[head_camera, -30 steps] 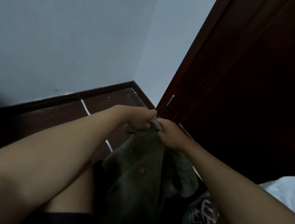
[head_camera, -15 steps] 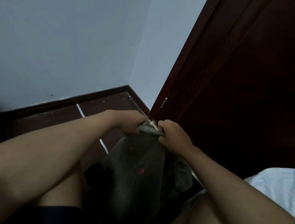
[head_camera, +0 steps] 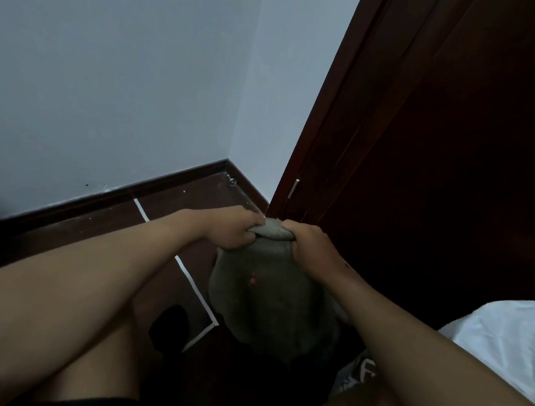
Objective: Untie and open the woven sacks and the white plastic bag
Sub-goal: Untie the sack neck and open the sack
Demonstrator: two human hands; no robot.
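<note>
Dark room, w/ a grey wall (head_camera: 109, 75) at 10 o'clock and a brown floor (head_camera: 174, 217) w/ white lines below it. Left hand (head_camera: 233, 232) has fingers curled tight on the top edge of a grey-green sack (head_camera: 268, 293), near the middle. Right hand (head_camera: 308, 243) grips the same edge just beside it, at 1 o'clock of the sack. Sack hangs down btwn both arms. Dark door (head_camera: 442, 153) at 2 o'clock. White bag (head_camera: 503, 340) at 4 o'clock, apart from the hands.
</note>
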